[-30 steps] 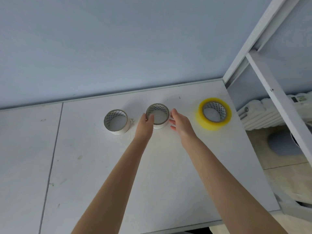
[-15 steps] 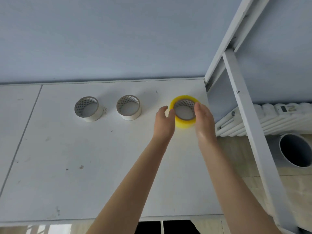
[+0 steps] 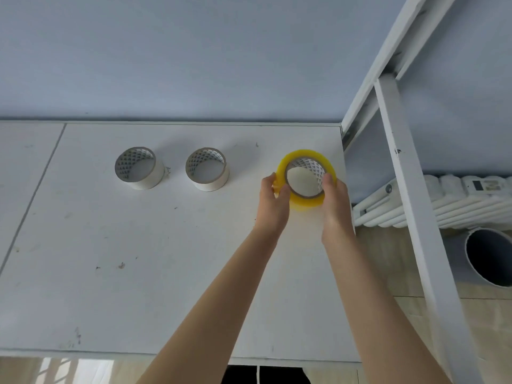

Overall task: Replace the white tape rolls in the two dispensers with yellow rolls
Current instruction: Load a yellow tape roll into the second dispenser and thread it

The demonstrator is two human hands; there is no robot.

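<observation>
Both hands, left (image 3: 273,200) and right (image 3: 333,202), grip the yellow roll (image 3: 306,200) (two white rolls (image 3: 207,184) stand to its left) on the table (image 3: 138,259).

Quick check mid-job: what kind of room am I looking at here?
Probably a plain indoor room, maybe a dorm or workroom: a white table against a pale blue wall, a white metal frame beside it, and a radiator low at the right.

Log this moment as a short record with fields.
left hand: grips left side of yellow roll
right hand: grips its right side
yellow roll: near right edge of table
far-left white roll: flat on table, hole up, untouched
middle white roll: same, apart from both others
dispensers: none in view
</observation>
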